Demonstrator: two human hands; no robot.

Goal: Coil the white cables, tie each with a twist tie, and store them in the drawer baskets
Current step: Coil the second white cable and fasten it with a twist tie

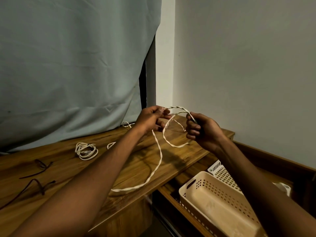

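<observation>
At 4 o'clock, a beige basket [220, 202] is seen in the open drawer [193, 170], partly cut off. Across the wooden tabletop [68, 170], a white cable [159, 156] is pinched by the left hand [150, 119] and gripped in the closed right hand [201, 129]. At 11 o'clock, a tied coil [86, 150] is laid before a grey curtain [71, 65].

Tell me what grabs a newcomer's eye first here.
First, the two hands raised mid-frame, left hand and right hand, stretching a white twisted cable that trails down onto the wooden tabletop. Next, a tied white coil lying left of them, and the beige basket in the open drawer at lower right.
</observation>
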